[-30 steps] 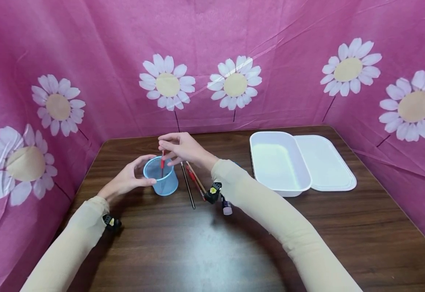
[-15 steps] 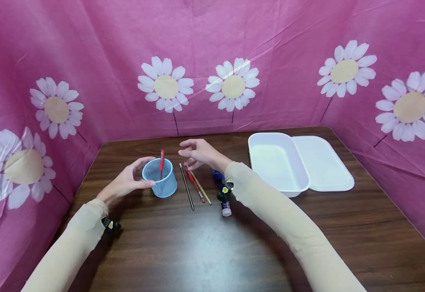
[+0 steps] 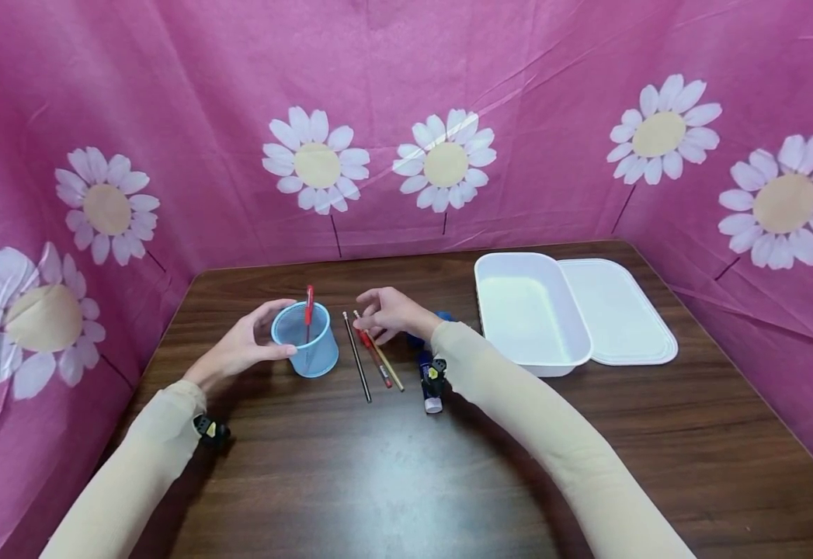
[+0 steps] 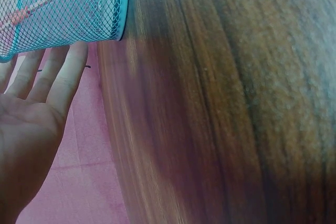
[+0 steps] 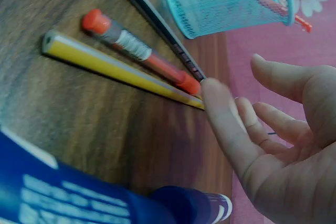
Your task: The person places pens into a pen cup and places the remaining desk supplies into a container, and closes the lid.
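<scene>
Head view: I'm taking the mesh cup point(image 3: 318, 359) as landmark. Left hand point(image 3: 245, 343) grips it from its left, thumb on the near rim, fingers around the far side. The standing pen point(image 3: 309, 305), red, is inside the cup. Just right of the cup, in order: black pencil point(image 3: 357, 357), lying pen point(image 3: 381, 369) with its red cap, yellow pencil point(image 3: 392, 371); beyond those, the blue tube point(image 3: 431, 388). All three slim ones have their long axes running roughly front to back, near ends slanting away from the cup. Right hand point(image 3: 392, 312) is over the far ends of the lying pen and yellow pencil, so I rate it clearly the nearer hand; the loose ones lie below it and toward the person. White tub point(image 3: 581, 330) and its lid point(image 3: 619, 310) sit well right of the cup.

Left wrist view: I see fingers running behind the cup's mesh wall, palm apart from it. Thumb is out of sight here.

Right wrist view: thumb well apart from forefinger, nothing held between them that I can see. Forefinger tip lines up with the pencils' far ends, beside the cup; contact, can't tell. Lying pen and yellow pencil converge there, so my judgement: the move turns on that fingertip splitting one from its neighbour.
</scene>
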The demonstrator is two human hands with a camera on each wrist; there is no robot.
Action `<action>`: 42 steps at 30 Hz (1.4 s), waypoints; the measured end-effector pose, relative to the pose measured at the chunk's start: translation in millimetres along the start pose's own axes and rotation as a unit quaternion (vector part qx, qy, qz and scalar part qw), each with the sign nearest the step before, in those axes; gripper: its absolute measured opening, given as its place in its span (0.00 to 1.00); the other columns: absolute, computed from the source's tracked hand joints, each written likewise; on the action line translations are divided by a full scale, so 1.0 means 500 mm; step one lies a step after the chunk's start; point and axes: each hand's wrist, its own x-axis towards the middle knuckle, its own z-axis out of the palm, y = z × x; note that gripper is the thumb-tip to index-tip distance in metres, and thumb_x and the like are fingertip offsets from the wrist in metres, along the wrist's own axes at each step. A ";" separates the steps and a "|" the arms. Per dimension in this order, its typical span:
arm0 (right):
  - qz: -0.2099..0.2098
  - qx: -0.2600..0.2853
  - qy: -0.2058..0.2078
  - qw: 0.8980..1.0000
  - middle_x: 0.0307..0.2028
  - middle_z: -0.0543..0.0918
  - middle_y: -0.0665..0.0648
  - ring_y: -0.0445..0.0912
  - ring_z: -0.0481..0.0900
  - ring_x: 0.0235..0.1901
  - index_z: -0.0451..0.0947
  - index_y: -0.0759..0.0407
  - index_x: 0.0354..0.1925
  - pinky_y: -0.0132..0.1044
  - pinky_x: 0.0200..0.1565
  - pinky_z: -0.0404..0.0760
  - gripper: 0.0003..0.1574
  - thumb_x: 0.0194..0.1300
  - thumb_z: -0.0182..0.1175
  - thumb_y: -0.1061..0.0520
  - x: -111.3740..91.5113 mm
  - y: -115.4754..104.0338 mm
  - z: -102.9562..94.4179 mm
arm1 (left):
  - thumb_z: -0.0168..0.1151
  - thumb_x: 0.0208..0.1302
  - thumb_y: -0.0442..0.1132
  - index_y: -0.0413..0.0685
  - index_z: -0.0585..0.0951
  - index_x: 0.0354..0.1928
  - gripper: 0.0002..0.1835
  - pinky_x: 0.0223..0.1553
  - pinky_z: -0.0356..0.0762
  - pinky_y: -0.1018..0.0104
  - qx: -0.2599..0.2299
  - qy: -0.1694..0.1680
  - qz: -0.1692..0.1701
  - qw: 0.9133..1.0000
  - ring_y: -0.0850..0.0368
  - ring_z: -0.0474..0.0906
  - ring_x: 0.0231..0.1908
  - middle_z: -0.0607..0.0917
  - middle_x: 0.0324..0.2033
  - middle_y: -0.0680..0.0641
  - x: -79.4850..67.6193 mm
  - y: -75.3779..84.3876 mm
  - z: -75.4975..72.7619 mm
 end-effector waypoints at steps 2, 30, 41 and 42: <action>0.001 -0.037 0.002 0.999 0.46 0.79 0.60 0.51 0.83 0.37 0.64 0.65 0.71 0.43 0.36 0.88 0.40 0.66 0.69 0.63 -0.001 0.002 0.003 | 0.74 0.61 0.34 0.48 0.64 0.75 0.42 0.55 0.76 0.66 0.002 0.001 0.001 1.000 0.41 0.72 0.62 0.75 0.64 0.39 0.000 -0.002 -0.001; 0.045 -0.124 0.038 0.991 0.36 0.80 0.56 0.46 0.83 0.33 0.64 0.68 0.71 0.39 0.27 0.86 0.49 0.56 0.76 0.65 0.012 0.017 0.029 | 0.75 0.60 0.36 0.51 0.65 0.74 0.42 0.56 0.75 0.66 0.010 0.004 -0.002 1.000 0.45 0.72 0.61 0.75 0.64 0.43 -0.005 0.006 -0.005; 0.063 -0.122 0.057 0.989 0.44 0.80 0.62 0.50 0.85 0.34 0.73 0.66 0.65 0.40 0.27 0.87 0.39 0.57 0.75 0.67 0.011 0.010 0.031 | 0.75 0.61 0.36 0.51 0.65 0.74 0.42 0.56 0.76 0.63 0.003 0.006 -0.010 1.000 0.43 0.71 0.63 0.75 0.65 0.42 0.001 0.000 0.000; 0.064 -0.122 0.057 0.989 0.44 0.81 0.62 0.49 0.85 0.34 0.72 0.66 0.65 0.40 0.27 0.87 0.39 0.57 0.75 0.67 0.011 0.010 0.032 | 0.74 0.61 0.36 0.51 0.65 0.74 0.42 0.57 0.75 0.64 0.007 0.007 -0.008 1.000 0.43 0.71 0.63 0.75 0.64 0.42 0.001 -0.001 -0.001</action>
